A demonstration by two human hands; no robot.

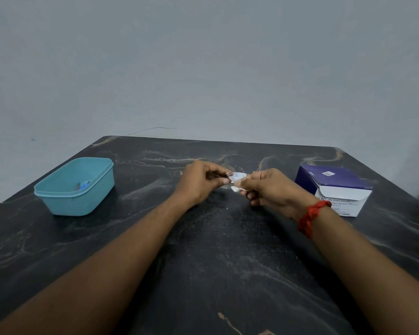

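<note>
Bottom of frame: dark marbled table [215, 274], with both your forearms running up over it toward centre. A red thread band [311, 217] sits on the right wrist, right of centre.

Centre of frame: left hand [200, 181] and right hand [272, 189] meet just above the tabletop. Fingers are curled, and each hand pinches one end of a small white swab sachet [237, 176] with thumb and forefinger tips, the other fingers tucked under. The sachet is between the two hands, off the table, and looks partly torn. A white bit [235, 189] shows at its lower edge — pad or flap, too small to tell.

Step in hand, as I read it: tearing the sachet open. Put both pinches right beside the tear line. Shear one hand toward you and the other away rather than pulling straight apart. Don't squeeze the middle, so the pad stays in. Work low over the table in case it drops.

Farther back: teal tub [74, 187] at mid left, open, with a blue item [84, 184] inside. The purple-and-white alcohol swab box [336, 189] is at mid right, just beyond the right hand, and its flap looks open. Grey wall [203, 68] fills the upper half.
</note>
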